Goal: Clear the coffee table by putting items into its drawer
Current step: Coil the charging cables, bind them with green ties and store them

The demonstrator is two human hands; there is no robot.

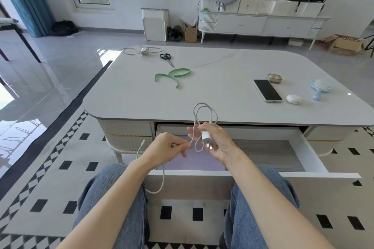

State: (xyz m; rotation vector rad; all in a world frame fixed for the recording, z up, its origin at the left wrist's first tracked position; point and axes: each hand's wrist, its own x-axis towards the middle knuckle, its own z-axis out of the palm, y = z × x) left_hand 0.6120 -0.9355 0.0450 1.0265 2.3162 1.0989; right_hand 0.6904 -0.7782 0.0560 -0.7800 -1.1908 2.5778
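Note:
My right hand [216, 141] grips a white charger plug [206, 137] over the open drawer [315, 159] of the white coffee table [222, 91]. Its white cable [204, 111] loops up above that hand. My left hand [168, 147] pinches the same cable lower down, and the loose end hangs past my left wrist. On the table lie a green strap [174, 76], black scissors [167, 58], a second white charger with cable [142, 50], a phone [267, 90], a brown earbud case [274, 78], a white earbud case [294, 99] and a blue hairbrush [320, 88].
A lilac sheet [198, 159] lies in the drawer's left part; the right part shows a grey bottom. My knees in jeans are just before the drawer front. A white sideboard [261, 23] and a white bin [154, 24] stand at the far wall.

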